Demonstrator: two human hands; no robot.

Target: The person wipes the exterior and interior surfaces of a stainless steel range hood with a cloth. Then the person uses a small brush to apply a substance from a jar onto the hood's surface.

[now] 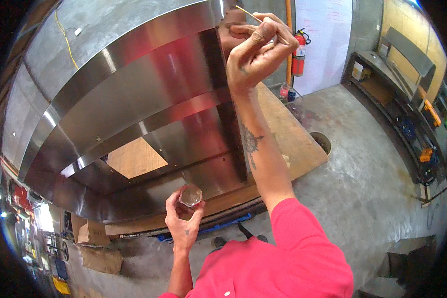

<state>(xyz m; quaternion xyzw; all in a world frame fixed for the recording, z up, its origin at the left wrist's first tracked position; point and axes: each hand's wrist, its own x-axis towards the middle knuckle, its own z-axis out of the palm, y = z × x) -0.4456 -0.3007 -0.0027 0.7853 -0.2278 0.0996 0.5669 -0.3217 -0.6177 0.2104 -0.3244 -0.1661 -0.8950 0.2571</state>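
Note:
My right hand [256, 54] is raised at the top right corner of a large brushed-steel hood-like housing [134, 94]. Its fingers pinch a thin, pale stick [247, 13], whose tip points up and left beside the steel edge; I cannot tell whether the tip touches the metal. Lower down, my left hand [181, 221] grips a small clear cup [190, 195] between thumb and fingers, in front of the housing's near side. What the cup contains, if anything, is hard to make out. A rectangular cut-out [137, 158] in the steel shows wood behind it.
The housing rests on a wooden tabletop [303, 144]. A red fire extinguisher [298, 53] hangs by a white board [325, 44]. To the right stands a dark shelf [382, 94] with tools. Cardboard boxes [90, 232] sit at the lower left.

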